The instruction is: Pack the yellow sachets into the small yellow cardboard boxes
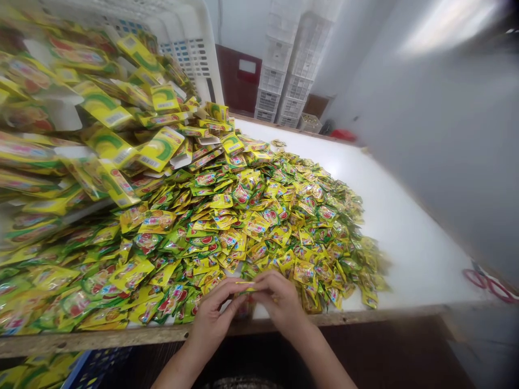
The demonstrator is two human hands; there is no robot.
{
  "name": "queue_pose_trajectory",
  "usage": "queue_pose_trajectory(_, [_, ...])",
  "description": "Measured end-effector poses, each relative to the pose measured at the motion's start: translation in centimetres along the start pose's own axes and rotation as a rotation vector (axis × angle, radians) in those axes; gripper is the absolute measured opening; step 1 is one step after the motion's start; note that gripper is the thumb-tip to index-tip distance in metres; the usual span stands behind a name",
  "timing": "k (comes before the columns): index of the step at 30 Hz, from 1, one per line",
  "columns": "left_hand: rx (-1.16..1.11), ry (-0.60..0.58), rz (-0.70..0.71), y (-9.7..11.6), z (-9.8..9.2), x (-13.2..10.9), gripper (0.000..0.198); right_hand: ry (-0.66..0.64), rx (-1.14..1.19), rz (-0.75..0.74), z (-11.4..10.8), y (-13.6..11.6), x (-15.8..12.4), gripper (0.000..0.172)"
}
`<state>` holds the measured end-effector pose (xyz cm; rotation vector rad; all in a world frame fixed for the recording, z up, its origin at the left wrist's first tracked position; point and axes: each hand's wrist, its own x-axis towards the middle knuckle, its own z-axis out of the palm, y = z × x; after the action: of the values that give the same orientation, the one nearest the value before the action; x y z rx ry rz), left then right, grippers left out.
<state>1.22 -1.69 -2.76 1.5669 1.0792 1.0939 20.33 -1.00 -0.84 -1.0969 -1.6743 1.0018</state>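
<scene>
Close to the table's front edge, my left hand [217, 305] and my right hand [279, 300] meet with bent fingers. Between their fingertips is a small yellow packet [245, 286], seen edge-on and mostly covered by the fingers. Just beyond the hands spreads a large heap of yellow and green candy packets [251, 221] with red fruit pictures. Yellow cardboard boxes [162, 148] lie at the left on top of the heap, several with open white flaps.
A white plastic crate [213, 59] stands tipped behind the boxes. Red-handled scissors [488, 283] lie on the white table [413, 237] at the right. Below the front edge at left is a blue basket [87, 367] with packets. Stacked white crates [290, 81] stand by the far wall.
</scene>
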Motion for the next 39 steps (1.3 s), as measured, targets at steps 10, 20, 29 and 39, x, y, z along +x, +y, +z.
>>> queue_pose_trajectory(10, [0.010, -0.017, -0.185, -1.1, 0.0, -0.5, 0.036, -0.015, 0.177, 0.243, -0.2, -0.7, 0.8, 0.012])
queue_pose_trajectory(20, [-0.078, -0.070, -0.192, -0.3, 0.6, 0.1, 0.029, -0.660, -0.468, -0.030, -4.3, -4.2, 6.9, 0.013])
queue_pose_trajectory(29, [-0.057, -0.020, -0.128, -0.1, 0.6, 0.0, 0.020, -0.371, -0.333, -0.039, -2.5, -2.8, 4.2, 0.007])
queue_pose_trajectory(39, [0.084, -0.032, 0.010, -0.6, 0.5, -0.2, 0.024, 0.008, -0.105, -0.005, 0.2, 0.4, -0.3, 0.015])
